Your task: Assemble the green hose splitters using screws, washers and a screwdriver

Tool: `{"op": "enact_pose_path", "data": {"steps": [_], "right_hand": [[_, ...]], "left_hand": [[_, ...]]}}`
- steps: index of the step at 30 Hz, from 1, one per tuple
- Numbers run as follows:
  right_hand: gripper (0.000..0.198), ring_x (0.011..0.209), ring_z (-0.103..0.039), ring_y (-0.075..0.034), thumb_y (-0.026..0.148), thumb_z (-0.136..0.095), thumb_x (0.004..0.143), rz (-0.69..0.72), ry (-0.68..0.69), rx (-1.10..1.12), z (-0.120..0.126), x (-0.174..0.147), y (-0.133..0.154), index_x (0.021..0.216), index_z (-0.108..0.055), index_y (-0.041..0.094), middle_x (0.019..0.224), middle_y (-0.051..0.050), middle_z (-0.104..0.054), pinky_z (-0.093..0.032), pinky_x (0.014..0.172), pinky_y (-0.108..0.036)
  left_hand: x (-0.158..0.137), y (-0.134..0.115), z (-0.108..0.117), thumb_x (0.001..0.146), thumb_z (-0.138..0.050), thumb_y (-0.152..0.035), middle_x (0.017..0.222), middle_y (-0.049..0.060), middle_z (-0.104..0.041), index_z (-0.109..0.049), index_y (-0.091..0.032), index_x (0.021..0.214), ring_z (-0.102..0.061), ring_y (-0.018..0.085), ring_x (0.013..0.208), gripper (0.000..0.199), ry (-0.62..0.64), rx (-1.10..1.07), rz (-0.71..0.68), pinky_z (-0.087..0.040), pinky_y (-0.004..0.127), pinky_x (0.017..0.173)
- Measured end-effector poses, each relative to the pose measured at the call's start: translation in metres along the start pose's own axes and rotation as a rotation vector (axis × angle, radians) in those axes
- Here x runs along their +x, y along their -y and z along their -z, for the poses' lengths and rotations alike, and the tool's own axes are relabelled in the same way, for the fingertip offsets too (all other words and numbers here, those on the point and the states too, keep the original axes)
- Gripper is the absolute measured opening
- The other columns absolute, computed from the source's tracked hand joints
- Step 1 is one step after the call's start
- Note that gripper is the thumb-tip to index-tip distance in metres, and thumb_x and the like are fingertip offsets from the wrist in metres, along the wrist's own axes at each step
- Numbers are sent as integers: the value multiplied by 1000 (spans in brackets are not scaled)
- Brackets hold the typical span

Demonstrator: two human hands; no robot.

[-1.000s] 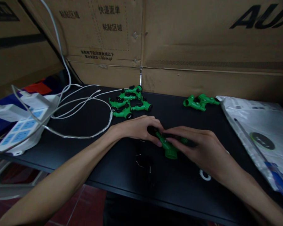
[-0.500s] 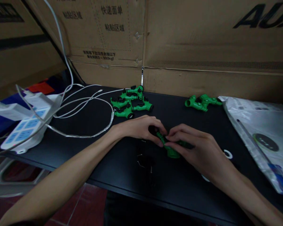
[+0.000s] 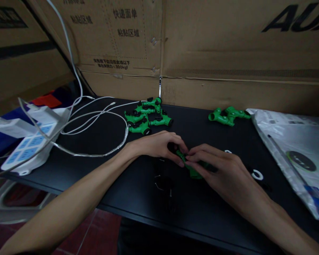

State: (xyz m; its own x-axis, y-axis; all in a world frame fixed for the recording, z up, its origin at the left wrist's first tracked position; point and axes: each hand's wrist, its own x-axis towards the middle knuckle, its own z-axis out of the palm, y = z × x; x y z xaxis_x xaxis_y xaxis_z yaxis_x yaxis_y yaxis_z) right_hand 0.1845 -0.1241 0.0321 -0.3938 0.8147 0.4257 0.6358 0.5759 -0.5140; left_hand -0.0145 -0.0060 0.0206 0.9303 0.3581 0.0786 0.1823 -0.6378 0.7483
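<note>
A green Y-shaped hose connector (image 3: 195,173) lies low over the front middle of the black table, mostly covered by fingers. My left hand (image 3: 162,146) is closed round its far arm, thumb and fingers on either side. From the right, my right hand (image 3: 215,161) brings its pinched fingertips against the connector's top; whatever small part is between them is hidden. Just left of the connector lie several small metal screws (image 3: 159,186) among dark pieces that hardly show against the table. White rings (image 3: 257,174) lie beside my right wrist.
Several green connectors with black handles (image 3: 142,128) are grouped at the back middle. Green connectors without black handles (image 3: 223,116) sit back right, near a white plastic bag (image 3: 287,141). Left are a power strip (image 3: 32,148) and looped white cables (image 3: 103,154). Cardboard (image 3: 202,46) walls the back.
Both hands keep their hold at nearly the same spot. My right hand has shifted slightly, and a white ring behind it now shows. The view has moved a little.
</note>
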Motion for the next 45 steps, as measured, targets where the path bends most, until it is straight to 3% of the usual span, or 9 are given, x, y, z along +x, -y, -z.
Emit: {"op": "enact_pose_path", "data": {"steps": [6,13,24,29,34,36,39,42,45], "right_hand": [[28,78,-73,-12,9,-80,80,-120,32,21,8,4,-7,105,-76,20,92,1,-77,-55,71,-23],[13,82,-72,-15,14,-77,84,-170,56,140,4,3,-11,94,-79,22,91,-1,-74,-55,73,-28],[6,86,-73,-17,21,-75,85,-156,116,194,8,8,-17,91,-75,22,93,-2,-76,-57,77,-28],[23,95,-74,-21,24,-77,84,-106,122,63,16,15,-11,107,-75,21,105,-6,-78,-59,86,-34],[16,93,-69,-20,13,-66,91,98,32,-165,14,19,11,102,-75,19,101,-7,-75,-57,79,-33],[16,91,-67,-22,11,-63,92,151,108,-303,3,20,23,95,-75,20,99,-7,-73,-56,77,-35],[13,101,-64,-26,9,-66,88,198,224,-495,-17,25,38,89,-73,19,101,-8,-72,-53,87,-40],[14,103,-64,-29,2,-68,80,214,266,-590,-30,34,49,85,-74,13,97,-13,-73,-51,92,-41],[17,103,-64,-32,0,-67,77,214,303,-626,-32,41,55,88,-76,8,98,-17,-73,-50,93,-43]], "left_hand": [[0,2,-1,77,-85,-35,101,2,-72,-74,-18,104,-62,17,100,34,-5,17,-32,-45,26,86],[2,3,-1,78,-84,-34,104,2,-73,-76,-21,104,-61,17,101,30,32,15,-15,-43,27,88],[4,7,0,80,-82,-36,107,2,-72,-80,-25,101,-60,18,105,24,48,60,-30,-42,28,94],[3,7,2,81,-83,-29,109,3,-72,-80,-24,102,-62,18,107,23,12,29,-12,-44,30,97],[1,10,4,83,-79,-16,111,3,-72,-78,-23,102,-64,17,110,20,10,-10,-29,-46,30,98],[0,11,5,85,-73,-9,110,3,-72,-78,-21,99,-64,16,108,19,25,-10,-27,-47,29,97],[0,13,7,86,-60,2,113,7,-72,-75,-16,102,-65,17,107,29,35,1,-48,-49,30,96],[0,13,8,85,-53,6,115,11,-72,-72,-11,108,-67,17,106,35,47,22,-69,-51,30,95],[0,11,9,84,-53,6,110,9,-74,-73,-12,104,-69,16,101,34,37,77,-60,-53,28,91]]}}
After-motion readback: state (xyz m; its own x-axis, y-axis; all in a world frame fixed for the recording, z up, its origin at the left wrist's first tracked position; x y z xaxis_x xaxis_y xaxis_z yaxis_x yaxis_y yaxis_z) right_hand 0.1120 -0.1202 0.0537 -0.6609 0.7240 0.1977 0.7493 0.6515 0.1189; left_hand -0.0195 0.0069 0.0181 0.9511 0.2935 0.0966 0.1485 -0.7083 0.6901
